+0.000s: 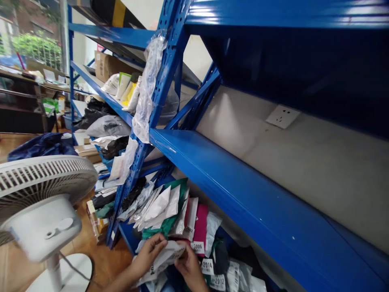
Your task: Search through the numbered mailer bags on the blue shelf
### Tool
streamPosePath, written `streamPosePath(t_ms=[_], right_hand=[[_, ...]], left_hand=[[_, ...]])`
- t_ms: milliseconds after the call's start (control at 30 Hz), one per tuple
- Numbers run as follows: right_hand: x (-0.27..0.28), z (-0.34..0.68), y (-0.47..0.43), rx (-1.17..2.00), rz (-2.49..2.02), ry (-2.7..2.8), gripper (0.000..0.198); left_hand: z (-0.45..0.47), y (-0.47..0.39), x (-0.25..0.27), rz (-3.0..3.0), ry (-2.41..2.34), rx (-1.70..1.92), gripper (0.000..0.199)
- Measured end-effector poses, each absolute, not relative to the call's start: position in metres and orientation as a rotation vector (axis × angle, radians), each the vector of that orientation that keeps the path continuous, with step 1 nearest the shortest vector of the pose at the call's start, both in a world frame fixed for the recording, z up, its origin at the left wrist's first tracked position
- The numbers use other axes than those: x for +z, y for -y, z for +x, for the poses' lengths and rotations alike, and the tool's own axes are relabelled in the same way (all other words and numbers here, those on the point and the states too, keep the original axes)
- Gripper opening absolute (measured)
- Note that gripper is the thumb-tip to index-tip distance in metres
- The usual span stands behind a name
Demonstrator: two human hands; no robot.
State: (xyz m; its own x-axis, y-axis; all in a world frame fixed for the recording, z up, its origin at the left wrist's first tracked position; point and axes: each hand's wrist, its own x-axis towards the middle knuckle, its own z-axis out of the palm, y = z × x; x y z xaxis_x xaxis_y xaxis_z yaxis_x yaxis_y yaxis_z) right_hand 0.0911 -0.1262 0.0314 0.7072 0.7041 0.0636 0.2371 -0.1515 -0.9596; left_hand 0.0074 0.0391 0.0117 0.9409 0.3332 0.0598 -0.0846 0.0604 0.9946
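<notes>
At the bottom of the head view, a white mailer bag [166, 254] with printed characters is held between both my hands. My left hand [151, 252] pinches its upper left part, thumb and fingers closed. On the other side, my right hand [191, 265] has its fingers closed on the right edge. Just behind, white mailers [161, 207], a green one [182, 187] and a magenta one [200, 225] stand in a row on the low shelf. Right of my right hand are dark and grey parcels with number labels [208, 266].
A blue metal shelf board [243, 194] slants across above my hands, joined to a perforated upright [165, 73]. A white fan [45, 194] stands at left. Parcels [107, 125] fill the neighbouring rack. A wall socket [282, 116] is behind the shelf.
</notes>
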Motion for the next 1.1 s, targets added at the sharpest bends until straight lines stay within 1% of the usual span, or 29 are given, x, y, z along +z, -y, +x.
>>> streamPosePath(t_ms=[33,100,167,233,267,333,400,467,567,600,633,700,733,767,833,900,1000,1067,1100], right_hand=[[0.028,0.086,0.130,0.544,-1.620,0.708,0.055],[0.023,0.078,0.134,0.538,-1.510,0.571,0.046],[0.023,0.072,0.134,0.431,-1.494,0.460,0.038],[0.023,0.066,0.133,0.320,-1.491,0.387,0.037],[0.024,0.063,0.132,0.268,-1.493,0.361,0.038],[0.027,0.060,0.131,0.168,-1.513,0.319,0.039],[0.033,0.061,0.131,0.155,-1.581,0.323,0.040],[0.044,0.064,0.131,0.106,-1.692,0.356,0.039],[0.066,0.069,0.129,-0.172,-1.816,0.374,0.040],[0.073,0.069,0.127,-0.243,-1.814,0.381,0.040],[0.079,0.067,0.125,-0.248,-1.801,0.403,0.040],[0.087,0.061,0.118,-0.115,-1.760,0.477,0.036],[0.088,0.057,0.114,-0.040,-1.739,0.509,0.034],[0.087,0.052,0.111,0.006,-1.722,0.524,0.032],[0.081,0.045,0.107,-0.035,-1.703,0.500,0.031],[0.073,0.045,0.107,-0.139,-1.712,0.472,0.032],[0.070,0.065,0.111,-0.208,-1.795,0.436,0.038],[0.074,0.090,0.110,-0.178,-1.977,0.417,0.034],[0.077,0.103,0.107,-0.130,-2.103,0.421,0.029]], left_hand=[[0.007,-0.043,0.016,1.511,-0.205,0.330,0.049],[0.006,-0.051,0.027,1.674,-0.167,0.322,0.046],[0.004,-0.055,0.039,1.962,-0.093,0.246,0.038],[0.001,-0.056,0.053,2.158,-0.039,0.165,0.031],[0.000,-0.054,0.059,2.149,-0.036,0.149,0.031],[-0.001,-0.048,0.071,1.941,-0.042,0.166,0.038],[0.001,-0.042,0.080,1.728,-0.026,0.173,0.043],[0.004,-0.040,0.086,1.662,-0.003,0.162,0.047],[0.006,-0.048,0.091,1.721,0.028,0.151,0.037],[0.006,-0.052,0.093,1.754,0.036,0.165,0.037],[0.004,-0.056,0.096,1.785,0.036,0.193,0.041],[0.001,-0.059,0.099,1.794,0.029,0.255,0.054],[-0.001,-0.058,0.100,1.751,0.027,0.259,0.056],[-0.002,-0.055,0.100,1.673,0.014,0.239,0.052],[-0.001,-0.043,0.093,1.465,-0.032,0.167,0.044],[0.000,-0.028,0.080,1.283,-0.125,0.141,0.047],[0.002,-0.009,0.052,1.162,-0.271,0.130,0.054],[0.004,-0.002,0.033,1.152,-0.320,0.121,0.059],[0.005,0.001,0.026,1.169,-0.321,0.133,0.059]])
